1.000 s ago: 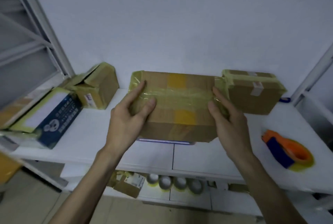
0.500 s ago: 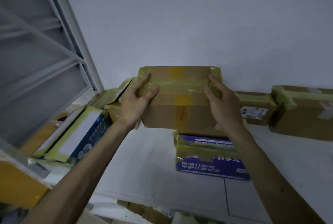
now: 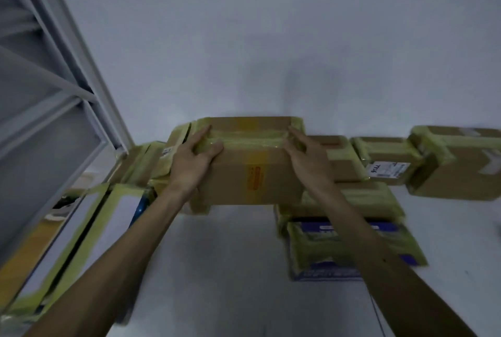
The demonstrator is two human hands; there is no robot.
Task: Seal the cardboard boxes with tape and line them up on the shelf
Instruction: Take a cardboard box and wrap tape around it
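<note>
A taped brown cardboard box [image 3: 252,171] is held between both hands, close to the back wall over the white shelf [image 3: 230,269]. My left hand [image 3: 193,157] grips its left end, fingers over the top and thumb on the front. My right hand [image 3: 306,157] holds the right end the same way. Yellowish tape runs across the box's top and ends. It sits in a row of other sealed boxes, one to its left [image 3: 173,152] and one to its right [image 3: 344,160]. Whether it rests on the shelf I cannot tell.
More taped boxes [image 3: 387,157] [image 3: 458,163] line the wall to the right. A blue-printed taped box [image 3: 349,244] lies in front, under my right forearm. A flat blue and white box [image 3: 81,241] leans at the left by the grey rack frame [image 3: 81,65].
Both hands carried the box up and back toward the wall, into the row of sealed boxes. The view rose and the tape dispenser at the right left the frame.
</note>
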